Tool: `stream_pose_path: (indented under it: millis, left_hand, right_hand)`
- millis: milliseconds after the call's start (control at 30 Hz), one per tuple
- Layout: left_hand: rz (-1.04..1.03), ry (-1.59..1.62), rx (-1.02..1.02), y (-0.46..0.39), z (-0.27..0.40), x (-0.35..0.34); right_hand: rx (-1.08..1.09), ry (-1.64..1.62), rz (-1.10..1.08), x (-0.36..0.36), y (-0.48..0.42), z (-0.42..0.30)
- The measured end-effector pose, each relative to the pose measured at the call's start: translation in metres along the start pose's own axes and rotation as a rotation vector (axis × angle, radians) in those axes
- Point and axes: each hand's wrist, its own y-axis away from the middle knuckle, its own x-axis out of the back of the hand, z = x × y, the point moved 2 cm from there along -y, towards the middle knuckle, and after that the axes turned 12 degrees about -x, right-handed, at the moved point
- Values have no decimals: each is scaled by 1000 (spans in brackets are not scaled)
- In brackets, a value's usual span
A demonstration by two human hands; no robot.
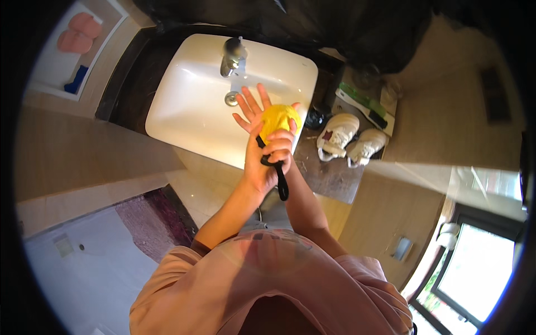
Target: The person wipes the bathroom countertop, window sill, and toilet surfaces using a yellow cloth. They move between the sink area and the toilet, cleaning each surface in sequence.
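My left hand (268, 163) is closed around the black handle (282, 182) of a hand-held cleaning tool with a fuzzy yellow head (275, 119). The looped end of the handle sticks out below the fist, towards me. Behind the tool, my right hand (252, 111) is held palm up with its fingers spread. Against that palm rests the yellow head, which covers most of it. Both hands are over the near right part of a white washbasin (184, 113), with the right forearm passing behind the left hand.
A chrome faucet (229, 60) rises at the basin's back, above the metal drain (231, 99). To the right, white shoes (339, 134) stand on a dark counter (331, 180) beside a white-handled brush (356, 102) and a green object (364, 98). Pink slippers (79, 33) lie at upper left.
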Motion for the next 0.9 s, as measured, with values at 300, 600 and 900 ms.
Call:
stream_pose_path:
  millis: [300,600,900]
  left_hand:
    - [-217,84,-181,-23,28,-49]
    - [6,-992,146,-8,64,-81]
    - [294,-1968,189,-23,132,-79]
  right_hand:
    - [-142,-105,57,-14,-34,-22]
    - [-432,304,396,-45,-79,-56]
    - [-283,844,899,-27,-99,-30]
